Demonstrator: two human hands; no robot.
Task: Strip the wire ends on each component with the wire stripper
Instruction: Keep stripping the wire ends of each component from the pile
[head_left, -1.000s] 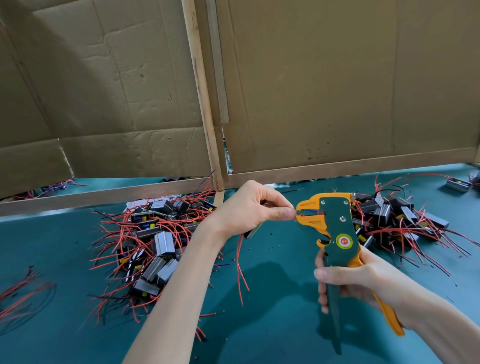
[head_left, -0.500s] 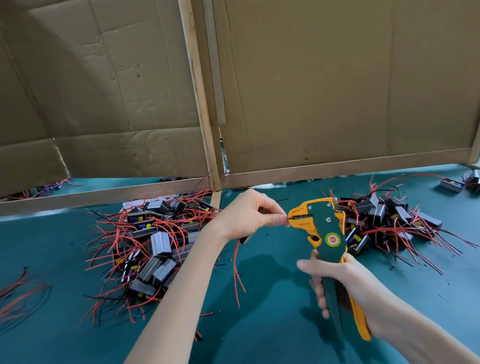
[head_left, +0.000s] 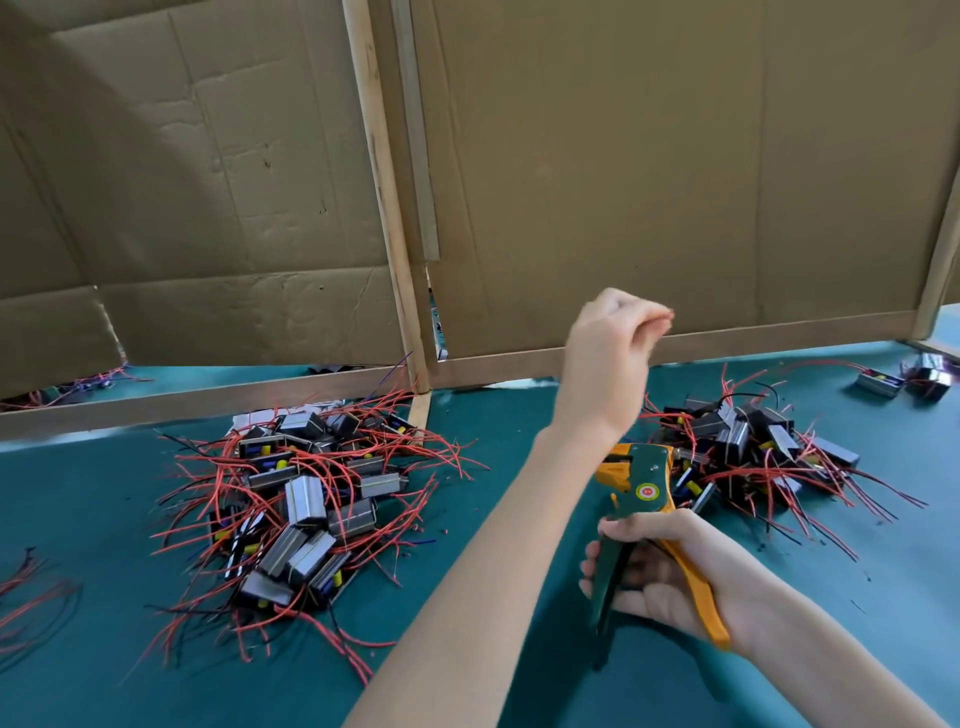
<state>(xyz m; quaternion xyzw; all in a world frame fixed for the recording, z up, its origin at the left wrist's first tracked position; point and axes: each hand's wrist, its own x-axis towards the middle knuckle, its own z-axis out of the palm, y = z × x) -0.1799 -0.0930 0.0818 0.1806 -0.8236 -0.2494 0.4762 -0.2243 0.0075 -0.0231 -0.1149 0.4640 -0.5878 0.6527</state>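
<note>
wire stripper (head_left: 640, 480) low over the green table (head_left: 104, 493), handles gripped in the right hand (head_left: 660, 571), head beside a pile of red-wired components (head_left: 748, 447), left hand (head_left: 613, 338) raised above, fingertips pinched, blurred, can't tell on what.

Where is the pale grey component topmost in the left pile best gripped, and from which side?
Probably across the long flat sides of the grey component, coming from above: its boxy body sits exposed on the left pile, while red wires tangle around it lower down and would likely snag a sideways reach.
</note>
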